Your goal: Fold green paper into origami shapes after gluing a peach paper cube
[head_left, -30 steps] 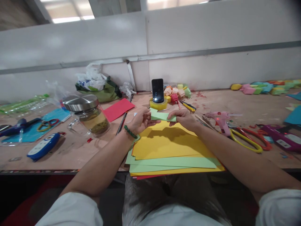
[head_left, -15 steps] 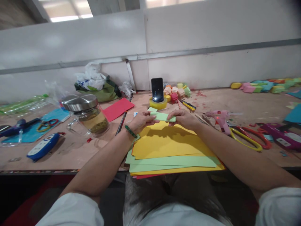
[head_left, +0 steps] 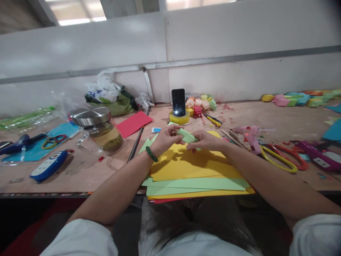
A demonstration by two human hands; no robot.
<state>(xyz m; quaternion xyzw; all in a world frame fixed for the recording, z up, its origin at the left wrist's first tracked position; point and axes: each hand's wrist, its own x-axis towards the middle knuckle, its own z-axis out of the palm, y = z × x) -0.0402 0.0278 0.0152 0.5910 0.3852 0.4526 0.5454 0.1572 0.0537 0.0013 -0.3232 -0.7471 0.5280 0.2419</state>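
Observation:
Between both hands is a small piece of light green paper (head_left: 187, 135), tilted and bent, held above a stack of coloured paper. My left hand (head_left: 168, 139), with a green bead bracelet at the wrist, pinches its left end. At the other end, my right hand (head_left: 206, 140) grips it between thumb and fingers. Under the hands lie yellow sheets (head_left: 181, 167), with light green sheets (head_left: 191, 183) showing along the near edge. Another bit of green paper partly shows behind my left hand.
A phone (head_left: 178, 102) leans upright on a yellow tape roll (head_left: 178, 118), with small folded paper pieces (head_left: 198, 104) beside it. On the right are a pink glue gun (head_left: 250, 135) and scissors (head_left: 279, 160). A glass jar (head_left: 106, 137) and a blue cutter-like tool (head_left: 49, 166) stand left.
The green strip, flat and level before, is now tilted and curved. My left hand has moved slightly right and turned, its fingers curling around the strip's end.

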